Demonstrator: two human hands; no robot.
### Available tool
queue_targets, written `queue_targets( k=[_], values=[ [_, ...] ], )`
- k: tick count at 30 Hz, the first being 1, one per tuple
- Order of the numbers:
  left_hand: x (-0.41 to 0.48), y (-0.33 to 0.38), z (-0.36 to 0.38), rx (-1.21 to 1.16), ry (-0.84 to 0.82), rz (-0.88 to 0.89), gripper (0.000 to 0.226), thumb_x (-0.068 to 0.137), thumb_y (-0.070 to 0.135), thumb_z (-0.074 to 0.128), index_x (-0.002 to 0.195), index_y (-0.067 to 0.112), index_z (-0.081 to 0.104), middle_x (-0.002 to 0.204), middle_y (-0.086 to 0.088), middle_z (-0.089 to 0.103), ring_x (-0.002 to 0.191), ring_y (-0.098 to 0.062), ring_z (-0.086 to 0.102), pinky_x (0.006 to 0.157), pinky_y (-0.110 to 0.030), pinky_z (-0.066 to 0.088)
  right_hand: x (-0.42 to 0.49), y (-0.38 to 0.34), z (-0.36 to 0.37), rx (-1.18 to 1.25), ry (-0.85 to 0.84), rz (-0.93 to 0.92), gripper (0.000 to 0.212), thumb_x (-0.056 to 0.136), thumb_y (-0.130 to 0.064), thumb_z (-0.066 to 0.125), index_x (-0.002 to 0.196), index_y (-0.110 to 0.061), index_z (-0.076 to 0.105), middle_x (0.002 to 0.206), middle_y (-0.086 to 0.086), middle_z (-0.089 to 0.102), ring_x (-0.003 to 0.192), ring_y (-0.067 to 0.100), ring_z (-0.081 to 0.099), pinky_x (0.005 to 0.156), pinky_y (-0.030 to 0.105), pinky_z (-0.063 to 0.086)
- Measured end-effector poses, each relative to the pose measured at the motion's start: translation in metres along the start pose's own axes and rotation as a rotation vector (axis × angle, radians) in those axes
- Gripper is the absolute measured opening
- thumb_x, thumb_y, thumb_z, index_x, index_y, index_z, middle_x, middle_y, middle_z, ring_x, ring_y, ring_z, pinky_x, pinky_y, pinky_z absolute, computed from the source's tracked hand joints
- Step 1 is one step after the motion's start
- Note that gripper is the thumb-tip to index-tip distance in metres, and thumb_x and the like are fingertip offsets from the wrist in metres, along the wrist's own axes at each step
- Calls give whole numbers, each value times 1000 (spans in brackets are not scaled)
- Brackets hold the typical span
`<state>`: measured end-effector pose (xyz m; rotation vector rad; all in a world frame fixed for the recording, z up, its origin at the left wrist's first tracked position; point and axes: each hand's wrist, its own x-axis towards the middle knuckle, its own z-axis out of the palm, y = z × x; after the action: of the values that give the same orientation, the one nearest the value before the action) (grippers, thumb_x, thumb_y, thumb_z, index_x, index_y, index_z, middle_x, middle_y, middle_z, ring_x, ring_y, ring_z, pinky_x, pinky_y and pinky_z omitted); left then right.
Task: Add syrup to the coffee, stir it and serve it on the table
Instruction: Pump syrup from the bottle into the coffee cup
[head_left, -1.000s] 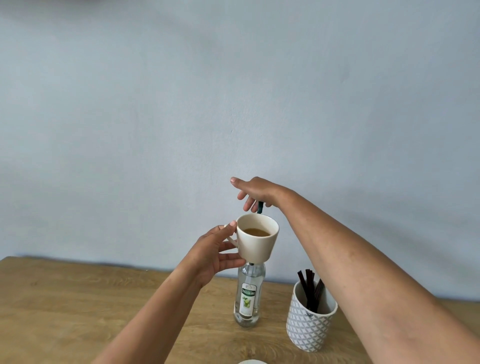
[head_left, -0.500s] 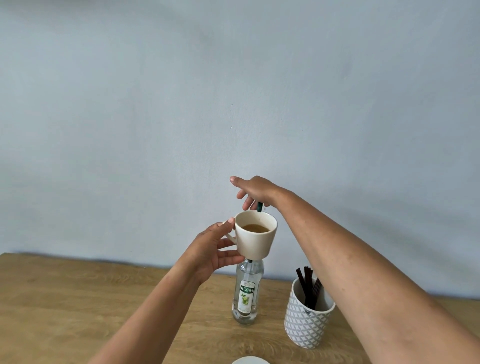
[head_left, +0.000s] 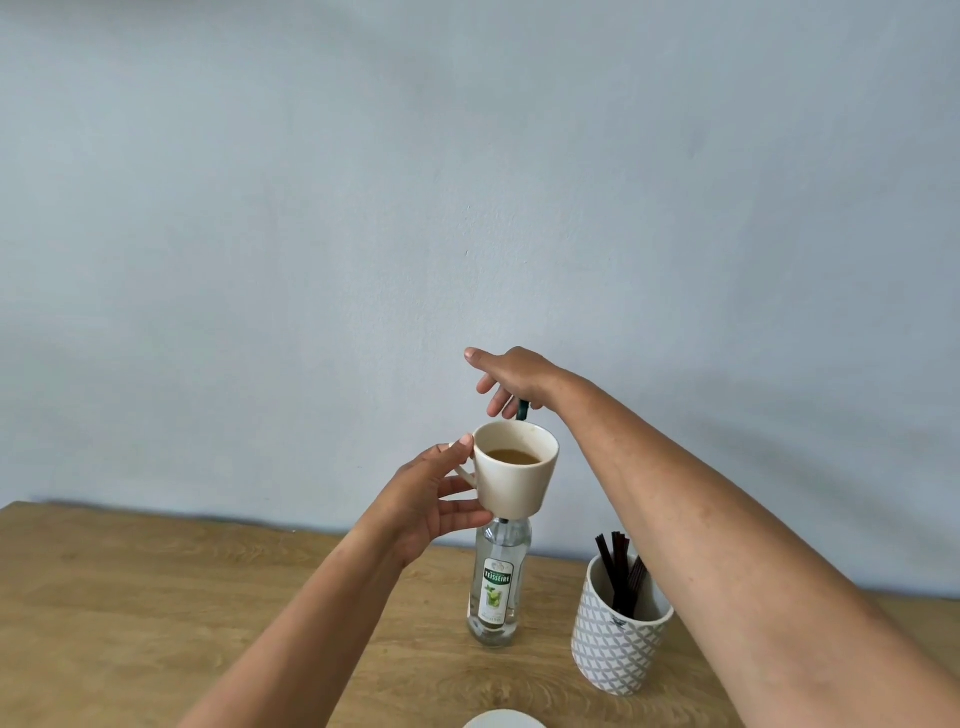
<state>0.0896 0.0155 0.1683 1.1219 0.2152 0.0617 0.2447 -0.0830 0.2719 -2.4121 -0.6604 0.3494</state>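
**Cup held up at the pump for a dose of syrup**

The left hand (head_left: 434, 499) has its grip closed on the handle of the cup (head_left: 517, 470), holding it in the air directly over the bottle (head_left: 497, 582) and in front of the bottle's neck. That would put the coffee under the dark green pump spout (head_left: 522, 409) showing just behind the cup's rim. The right hand (head_left: 511, 376) rests palm down on top of the pump, fingers loose and spread, grasping nothing; it looks placed to press, though the pump head itself is hidden under it. The coffee is level and sits well below the rim.

The bottle stands on the worktop (head_left: 156, 597). Just right of the bottle is a patterned pot (head_left: 618, 639) holding dark stirrers (head_left: 621, 571), under the right forearm. In front of the bottle, a white rim (head_left: 501, 719) shows at the picture's edge.
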Motion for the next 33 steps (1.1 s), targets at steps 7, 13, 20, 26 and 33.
queue_targets(
  k=[7, 13, 20, 26, 33],
  values=[
    [1, 1, 1, 1, 2, 13, 25, 82, 43, 76, 84, 18, 74, 107, -22, 69, 88, -41, 74, 72, -43, 61, 0, 3, 3, -5, 3, 2, 69, 85, -73, 36, 104, -15, 69, 85, 8, 76, 91, 24, 66, 78, 40, 37],
    [-4, 2, 3, 12, 3, 4, 25, 83, 42, 75, 85, 18, 72, 109, -24, 67, 87, -42, 73, 71, -42, 61, -3, -2, -1, -37, -21, 18, 72, 87, -73, 32, 109, -15, 67, 90, 9, 76, 95, 28, 66, 78, 41, 37],
    [-4, 2, 3, 20, 2, 8, 23, 84, 42, 75, 78, 19, 73, 108, -22, 67, 85, -41, 73, 71, -42, 61, -2, -2, -2, -30, -17, 21, 70, 88, -72, 31, 111, -16, 67, 91, 7, 76, 102, 32, 64, 93, 48, 39],
    [0, 2, 1, 19, -10, 15, 22, 83, 43, 75, 79, 21, 76, 107, -22, 68, 87, -41, 74, 73, -43, 61, 0, 1, 0, -5, 10, 4, 67, 86, -71, 35, 103, -15, 69, 85, 8, 77, 92, 25, 65, 78, 41, 37],
    [0, 1, 1, 18, -6, 18, 22, 84, 43, 75, 80, 21, 77, 107, -21, 67, 85, -40, 74, 73, -43, 62, 0, 2, 4, -14, 13, 16, 67, 86, -70, 36, 103, -15, 69, 86, 9, 76, 89, 25, 65, 76, 40, 37]
  ],
)
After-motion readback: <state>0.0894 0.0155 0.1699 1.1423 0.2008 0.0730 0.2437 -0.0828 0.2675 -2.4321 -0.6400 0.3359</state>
